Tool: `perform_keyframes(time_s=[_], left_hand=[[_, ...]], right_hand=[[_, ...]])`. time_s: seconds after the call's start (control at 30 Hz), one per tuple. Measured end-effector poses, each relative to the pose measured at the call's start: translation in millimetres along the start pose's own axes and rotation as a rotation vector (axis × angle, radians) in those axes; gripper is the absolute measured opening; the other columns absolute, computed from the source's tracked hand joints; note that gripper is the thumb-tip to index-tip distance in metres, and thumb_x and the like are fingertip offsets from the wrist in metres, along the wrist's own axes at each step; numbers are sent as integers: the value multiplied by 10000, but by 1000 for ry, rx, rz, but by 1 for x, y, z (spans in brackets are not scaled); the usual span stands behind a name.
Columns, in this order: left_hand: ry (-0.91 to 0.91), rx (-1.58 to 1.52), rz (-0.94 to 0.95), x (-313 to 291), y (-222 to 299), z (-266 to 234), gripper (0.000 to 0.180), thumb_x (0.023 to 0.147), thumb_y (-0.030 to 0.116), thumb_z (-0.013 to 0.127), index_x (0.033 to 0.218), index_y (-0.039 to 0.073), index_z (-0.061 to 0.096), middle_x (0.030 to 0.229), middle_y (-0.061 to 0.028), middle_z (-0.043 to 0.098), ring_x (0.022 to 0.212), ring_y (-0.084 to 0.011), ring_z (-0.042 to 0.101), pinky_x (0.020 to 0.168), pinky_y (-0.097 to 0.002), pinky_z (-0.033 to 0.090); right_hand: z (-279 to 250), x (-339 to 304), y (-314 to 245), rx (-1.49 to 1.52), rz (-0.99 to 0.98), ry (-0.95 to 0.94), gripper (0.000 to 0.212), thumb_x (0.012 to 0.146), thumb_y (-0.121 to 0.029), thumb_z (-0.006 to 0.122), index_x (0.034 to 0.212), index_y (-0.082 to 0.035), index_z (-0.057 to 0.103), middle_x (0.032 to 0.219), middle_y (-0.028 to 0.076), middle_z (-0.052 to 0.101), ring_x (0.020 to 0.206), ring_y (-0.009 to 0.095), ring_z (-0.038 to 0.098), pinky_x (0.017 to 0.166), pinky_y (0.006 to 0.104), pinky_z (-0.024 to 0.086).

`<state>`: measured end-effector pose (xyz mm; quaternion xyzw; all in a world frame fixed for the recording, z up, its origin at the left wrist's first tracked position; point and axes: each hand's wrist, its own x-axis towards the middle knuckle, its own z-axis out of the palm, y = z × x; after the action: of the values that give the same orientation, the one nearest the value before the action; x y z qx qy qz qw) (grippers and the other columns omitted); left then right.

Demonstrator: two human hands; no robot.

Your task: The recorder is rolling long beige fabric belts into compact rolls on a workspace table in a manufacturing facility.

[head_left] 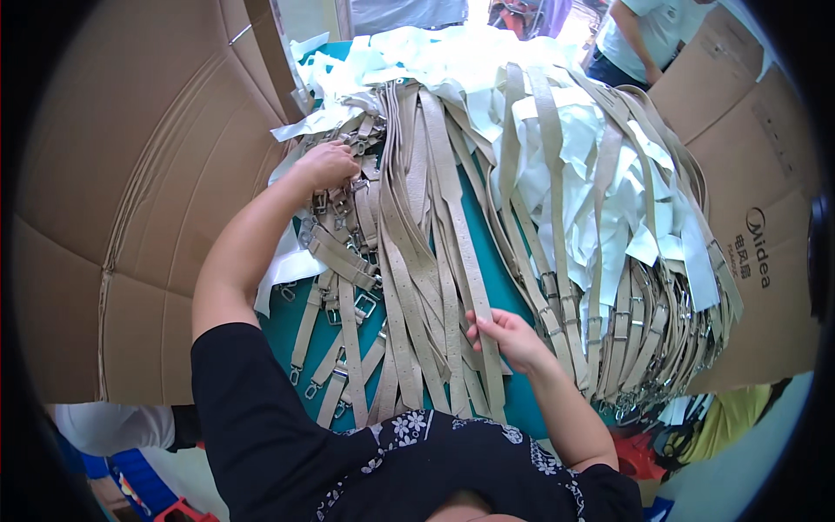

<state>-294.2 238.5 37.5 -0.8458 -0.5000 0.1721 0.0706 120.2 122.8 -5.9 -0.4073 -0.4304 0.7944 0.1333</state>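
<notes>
Beige leather-like straps lie over a green tabletop. My right hand is closed on one long punched strap, pinching it between thumb and fingers near its lower end. Farther off on the left, my left hand reaches into a heap of short straps with metal buckles and clasps. Its fingers are curled down among the metal fittings, and what they grip is hidden. Between the hands, a bundle of long straps runs toward me.
Tall cardboard walls stand at the left and right. White sheets and a dense row of buckled straps fill the right side. Another person stands beyond the table.
</notes>
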Motion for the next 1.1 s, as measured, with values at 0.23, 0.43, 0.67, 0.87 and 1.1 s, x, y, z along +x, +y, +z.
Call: perform_keyframes(time_s=[0.23,0.43,0.67,0.87,1.1], left_hand=[[771,-621,-458,-41,37,-25,107,797,116,576,770,31,518,729,-115,575,758,-247,587,687,-351,450],[1339,-1182,-390,-63,50,-11,152,843,52,481,725,70,387,824,-95,591,898,-183,584,792,-314,437],[1475,-2034,-195,-70,67,-43,142,909,162,424,872,34,474,808,-89,525,779,-200,532,815,-349,448],[987,-2564,-42,-50,79,12,427,964,349,270,1115,-9,445,830,-70,534,766,-200,531,785,-348,448],[825,-1902,-148,-62,109,-26,356,884,207,549,1170,7,477,952,-27,574,859,-130,529,827,-273,414]], right_hand=[[40,-38,15,-329,-38,-235,329,949,-212,383,1172,18,456,796,42,589,675,100,566,630,238,472],[51,-29,26,-185,-11,-260,346,959,-236,373,1125,55,461,803,58,595,703,109,567,688,249,463],[36,-33,22,-8,-66,-163,275,956,-218,376,1054,3,508,849,39,564,747,110,540,731,260,464],[39,-41,24,155,-58,-130,265,960,-214,364,1045,-9,508,801,37,569,705,107,540,673,265,475],[33,-58,16,-12,-128,-75,268,934,-263,446,1052,-53,562,813,-3,556,717,73,517,675,243,447]])
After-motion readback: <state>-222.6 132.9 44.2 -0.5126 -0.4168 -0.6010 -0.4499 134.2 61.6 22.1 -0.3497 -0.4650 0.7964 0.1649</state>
